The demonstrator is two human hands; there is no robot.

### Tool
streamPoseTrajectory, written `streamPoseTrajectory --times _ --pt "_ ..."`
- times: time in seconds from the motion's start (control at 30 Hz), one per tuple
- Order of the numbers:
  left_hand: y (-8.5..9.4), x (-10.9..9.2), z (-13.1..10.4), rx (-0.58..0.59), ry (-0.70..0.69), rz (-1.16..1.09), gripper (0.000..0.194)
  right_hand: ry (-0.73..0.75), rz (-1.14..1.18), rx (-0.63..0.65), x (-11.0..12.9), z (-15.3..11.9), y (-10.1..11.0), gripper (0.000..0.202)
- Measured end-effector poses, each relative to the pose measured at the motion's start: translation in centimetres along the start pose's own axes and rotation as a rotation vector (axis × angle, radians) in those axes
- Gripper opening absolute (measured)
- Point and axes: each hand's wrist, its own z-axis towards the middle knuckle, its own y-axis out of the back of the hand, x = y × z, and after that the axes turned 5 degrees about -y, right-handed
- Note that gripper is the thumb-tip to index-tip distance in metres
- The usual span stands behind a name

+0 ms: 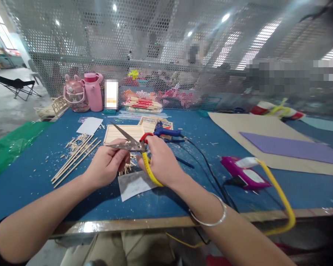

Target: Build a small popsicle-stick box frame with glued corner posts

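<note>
My right hand [162, 157] is closed around the red handle of a pair of scissors [133, 145], whose blades stand apart and point left. A yellow measuring tape [150, 171] curves down beside the same hand. Just below the blades, my left hand [107, 164] is closed in a pinch; what its fingers hold is hidden. Behind the hands lies a wooden slatted panel [124, 133], with a blue glue gun [166, 131] to its right. Short cut stick pieces [127, 167] and a grey-white card [135, 186] lie under my hands.
Long thin sticks [74, 160] and scattered bits lie at left. A pink flask [93, 92], a clear-pink bottle [75, 96] and bundled sticks [143, 104] stand or lie at the back. At right are a purple device [245, 173] with a yellow cable and a purple sheet [291, 147].
</note>
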Motion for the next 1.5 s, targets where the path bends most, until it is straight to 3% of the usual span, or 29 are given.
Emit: streamPoseTrajectory --times 0.23,0.33,0.47,0.73,1.5 --pt "-0.5 -0.2 0.1 -0.025 0.114 -0.307 0.023 -0.056 0.360 0.215 0.0 0.0 0.2 0.026" --pt "-0.5 -0.4 0.3 -0.035 0.165 -0.428 0.028 -0.126 0.452 0.167 -0.7 0.2 0.2 0.031" --pt "-0.6 -0.4 0.4 -0.051 0.198 -0.453 0.033 -0.087 0.258 0.054 -0.8 0.4 0.5 0.042" --pt "-0.5 0.1 0.3 -0.033 0.221 -0.368 0.034 -0.004 0.012 0.041 -0.2 0.1 0.2 0.059" --pt "-0.6 0.7 0.1 -0.017 0.168 -0.219 0.036 0.020 -0.048 0.042 -0.2 0.1 0.2 0.062"
